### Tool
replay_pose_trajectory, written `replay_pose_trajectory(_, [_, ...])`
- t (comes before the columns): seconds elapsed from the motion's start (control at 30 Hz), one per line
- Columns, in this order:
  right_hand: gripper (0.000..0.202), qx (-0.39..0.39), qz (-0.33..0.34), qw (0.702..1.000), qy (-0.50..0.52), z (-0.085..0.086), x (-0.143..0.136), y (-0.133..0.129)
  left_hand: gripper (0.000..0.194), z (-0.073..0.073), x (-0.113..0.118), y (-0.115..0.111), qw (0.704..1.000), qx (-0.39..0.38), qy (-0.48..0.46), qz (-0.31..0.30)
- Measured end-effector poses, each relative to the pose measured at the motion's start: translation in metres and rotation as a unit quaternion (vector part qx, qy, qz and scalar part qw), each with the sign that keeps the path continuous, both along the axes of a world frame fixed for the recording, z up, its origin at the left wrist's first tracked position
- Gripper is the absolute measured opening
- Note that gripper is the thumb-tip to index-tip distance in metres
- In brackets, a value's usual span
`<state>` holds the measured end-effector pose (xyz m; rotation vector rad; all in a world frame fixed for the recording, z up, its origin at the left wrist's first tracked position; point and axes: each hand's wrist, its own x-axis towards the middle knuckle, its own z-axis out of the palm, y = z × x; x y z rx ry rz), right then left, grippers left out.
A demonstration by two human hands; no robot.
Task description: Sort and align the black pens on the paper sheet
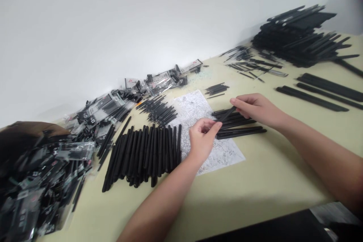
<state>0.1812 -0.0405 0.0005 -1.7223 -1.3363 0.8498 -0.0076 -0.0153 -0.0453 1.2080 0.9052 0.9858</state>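
My left hand (pixel 202 140) and my right hand (pixel 251 106) pinch opposite ends of a short, thin black stick (pixel 227 114), held slantwise between them. Below it, a few longer black rods (pixel 241 131) lie side by side, partly covered by my fingers. They rest across a white sheet of paper (pixel 224 157) with dense dark marks. Left of my left hand, many thick black rods (pixel 146 151) are laid in a row. Behind them is a bunch of thinner black sticks (pixel 159 109).
Clear plastic packets with black contents (pixel 102 109) are heaped along the wall and at left. A smaller stick bundle (pixel 217 89) lies behind the paper. At far right stands a large pile of black rods (pixel 295 41), with loose rods (pixel 314 98) in front. A dark edge (pixel 266 230) is nearest me.
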Motion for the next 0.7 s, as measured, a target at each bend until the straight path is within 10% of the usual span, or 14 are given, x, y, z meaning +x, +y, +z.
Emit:
replay_pose_trajectory(0.37, [0.023, 0.021, 0.071, 0.99, 0.122, 0.004, 0.008, -0.002, 0.024, 0.002, 0.0, 0.0, 1.0, -0.012, -0.006, -0.002])
replay_pose_trajectory(0.7, [0.048, 0.014, 0.023, 0.996, 0.082, 0.006, 0.0, -0.002, 0.023, 0.0, 0.001, -0.001, 1.0, -0.002, -0.013, -0.006])
